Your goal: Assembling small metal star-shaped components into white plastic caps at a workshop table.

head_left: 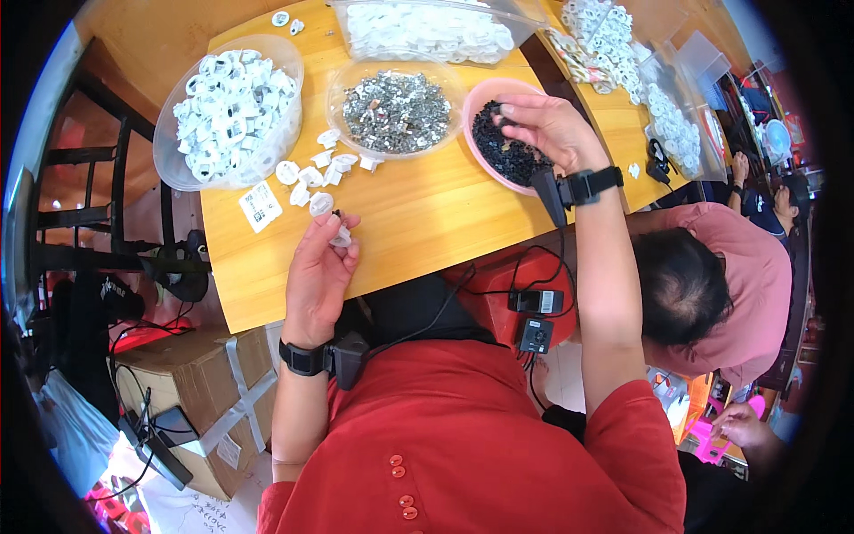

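Note:
Near the table's front edge, my left hand (322, 271) pinches a small white plastic part (341, 237) between thumb and fingers. Something small and dark shows at the top of that part. My right hand (553, 129) is over the pink bowl (469, 111), which holds many tiny black parts (507, 153). Its thumb and fingertips come together there, and whatever is between them is too small to make out. Just beyond my left hand lie several loose white plastic parts (311, 176). A clear bowl of small metal pieces (398, 111) stands left of the pink bowl.
A round tub of white parts (233, 116) stands at the table's left, near a printed paper label (260, 206). Behind is a clear bin (431, 34) of white pieces. A person in pink (738, 285) sits close on the right. Cables (498, 289) hang below the table edge.

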A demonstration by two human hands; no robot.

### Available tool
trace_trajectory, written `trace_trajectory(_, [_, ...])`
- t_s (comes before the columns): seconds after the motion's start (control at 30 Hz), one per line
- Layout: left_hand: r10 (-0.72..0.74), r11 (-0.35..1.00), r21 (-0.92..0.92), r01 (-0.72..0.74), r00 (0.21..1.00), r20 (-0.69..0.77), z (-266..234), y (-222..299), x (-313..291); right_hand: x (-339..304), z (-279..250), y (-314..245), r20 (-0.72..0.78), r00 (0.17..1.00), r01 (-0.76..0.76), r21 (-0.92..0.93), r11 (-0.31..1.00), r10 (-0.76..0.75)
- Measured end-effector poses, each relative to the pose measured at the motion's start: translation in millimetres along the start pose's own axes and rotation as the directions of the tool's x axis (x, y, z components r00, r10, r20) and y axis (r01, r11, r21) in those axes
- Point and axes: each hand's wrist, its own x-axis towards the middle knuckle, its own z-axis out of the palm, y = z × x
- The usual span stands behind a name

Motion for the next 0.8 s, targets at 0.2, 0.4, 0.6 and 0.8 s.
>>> trace_trajectory(0.2, [0.055, 0.998, 0.034, -0.053, 0.997, -0.056, 10.7, -1.6, 0.7, -35.1, 104.9, 31.6, 0.281, 0.959, 0.132, -0.293, 0.947, -0.047])
trace_trajectory(0.4, [0.118, 0.987, 0.122, -0.102, 0.985, -0.129, 17.5, -4.7, -4.3, -23.3, 148.8, 86.5, 0.398, 0.842, 0.536, -0.689, 0.487, -0.365])
trace_trajectory(0.6, [0.118, 0.989, 0.100, -0.105, 0.983, -0.138, 18.4, -4.9, -0.6, -29.7, 159.1, 84.4, 0.455, 0.799, 0.584, -0.741, 0.330, -0.393])
trace_trajectory(0.8, [0.118, 0.990, 0.099, -0.105, 0.983, -0.138, 14.5, -5.8, 1.5, -30.3, 147.5, 80.1, 0.424, 0.823, 0.563, -0.694, 0.449, -0.378])
